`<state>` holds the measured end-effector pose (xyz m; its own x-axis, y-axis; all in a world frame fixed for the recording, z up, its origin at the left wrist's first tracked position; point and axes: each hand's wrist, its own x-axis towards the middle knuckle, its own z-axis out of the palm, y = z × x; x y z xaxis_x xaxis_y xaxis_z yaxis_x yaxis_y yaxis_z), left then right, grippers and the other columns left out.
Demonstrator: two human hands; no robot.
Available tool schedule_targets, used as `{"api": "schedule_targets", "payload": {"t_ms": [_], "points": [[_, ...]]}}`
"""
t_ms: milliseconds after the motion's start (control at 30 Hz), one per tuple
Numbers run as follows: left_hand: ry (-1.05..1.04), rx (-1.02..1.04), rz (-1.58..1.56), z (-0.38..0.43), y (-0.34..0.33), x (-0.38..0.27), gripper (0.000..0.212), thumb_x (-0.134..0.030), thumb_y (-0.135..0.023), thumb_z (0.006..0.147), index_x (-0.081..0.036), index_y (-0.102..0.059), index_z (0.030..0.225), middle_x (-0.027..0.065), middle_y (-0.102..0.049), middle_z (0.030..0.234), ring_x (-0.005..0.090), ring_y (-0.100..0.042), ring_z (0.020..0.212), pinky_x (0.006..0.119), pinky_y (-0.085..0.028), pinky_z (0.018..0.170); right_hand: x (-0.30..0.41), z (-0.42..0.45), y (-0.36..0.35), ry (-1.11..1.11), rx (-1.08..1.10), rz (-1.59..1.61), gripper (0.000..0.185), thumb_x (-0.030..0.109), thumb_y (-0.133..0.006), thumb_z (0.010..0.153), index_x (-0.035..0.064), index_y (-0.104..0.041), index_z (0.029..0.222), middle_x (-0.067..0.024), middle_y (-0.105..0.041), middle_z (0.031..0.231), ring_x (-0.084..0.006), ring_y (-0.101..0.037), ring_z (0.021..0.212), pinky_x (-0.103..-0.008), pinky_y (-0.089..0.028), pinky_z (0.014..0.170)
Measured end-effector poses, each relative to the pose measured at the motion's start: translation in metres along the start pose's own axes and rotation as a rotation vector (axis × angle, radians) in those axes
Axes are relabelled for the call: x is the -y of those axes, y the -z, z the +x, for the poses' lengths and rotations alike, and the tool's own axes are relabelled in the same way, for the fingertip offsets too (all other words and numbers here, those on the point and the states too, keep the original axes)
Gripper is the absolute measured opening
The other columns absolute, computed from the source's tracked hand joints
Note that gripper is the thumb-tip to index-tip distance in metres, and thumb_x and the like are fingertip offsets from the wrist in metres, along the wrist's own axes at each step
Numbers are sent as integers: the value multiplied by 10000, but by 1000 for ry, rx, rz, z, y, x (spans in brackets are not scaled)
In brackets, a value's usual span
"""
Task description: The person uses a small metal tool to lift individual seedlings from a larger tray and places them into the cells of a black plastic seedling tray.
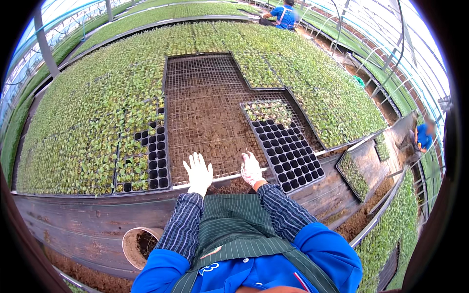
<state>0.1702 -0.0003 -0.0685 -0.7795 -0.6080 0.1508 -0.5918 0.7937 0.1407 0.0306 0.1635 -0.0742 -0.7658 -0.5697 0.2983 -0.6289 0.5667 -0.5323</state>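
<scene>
My left hand [199, 172], in a white glove, is spread flat with fingers apart above the wire mesh bench top [205, 121], near its front rail. Beside it, my right hand [251, 170] wears a soil-stained glove, its thumb and fingers partly curled. A thin strand shows near those fingertips; whether they grip it is unclear. Right of this hand, a black plug tray [289, 154] sits at an angle, its near cells bare and its far end holding small seedlings [269, 110]. Left of my left hand, another seedling tray [141, 154] has several bare cells along its right side.
Dense seedling trays [80, 128] cover the bench on both sides. A bucket with dark contents [144, 243] stands at lower left on the dark ground cover [84, 219]. One person [284, 16] is at the far end, another [423, 135] at right. A tray of plants [353, 175] lies on the walkway.
</scene>
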Motion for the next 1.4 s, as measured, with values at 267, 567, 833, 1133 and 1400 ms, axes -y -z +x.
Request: {"api": "schedule_targets", "payload": {"t_ms": [267,567,833,1133,1400], "points": [[-150,-196,25,-1,-6,-4,575,-345,-458,886,20,-386,1324,208,-344,1400,357,-320,1289,583,-159,1043,-2,2,3,-158,70,76,302,207,-404,891,23,-530,1094,-255,-525,1118,-426,-552,967,-461,-478,825],[-77,61,150,8,-8,-14,574,-335,-394,933,-19,-266,1395,143,-229,1474,290,-232,1356,565,-192,1057,-5,5,13,-272,251,151,499,330,-321,946,-18,-396,1295,-251,-451,1298,-347,-448,1202,-414,-365,1001],[-65,103,172,7,-13,-10,575,-348,-372,940,-20,-260,1398,134,-220,1480,283,-244,1352,549,-180,1069,-7,5,10,-173,249,65,533,351,-299,964,-60,-387,1291,-250,-465,1279,-361,-462,1176,-395,-349,1012],[-66,99,178,6,-12,-9,574,-352,-364,943,-16,-262,1396,138,-230,1475,284,-259,1346,539,-186,1070,-5,6,10,-169,199,81,420,259,-342,954,-29,-425,1249,-250,-464,1272,-381,-487,1140,-418,-399,961],[-54,94,204,6,-16,-9,581,-353,-359,945,-17,-241,1405,136,-222,1479,282,-255,1348,538,-188,1070,5,6,25,-373,219,281,573,404,-279,963,-46,-371,1305,-259,-489,1247,-374,-476,1154,-416,-352,996]]}}
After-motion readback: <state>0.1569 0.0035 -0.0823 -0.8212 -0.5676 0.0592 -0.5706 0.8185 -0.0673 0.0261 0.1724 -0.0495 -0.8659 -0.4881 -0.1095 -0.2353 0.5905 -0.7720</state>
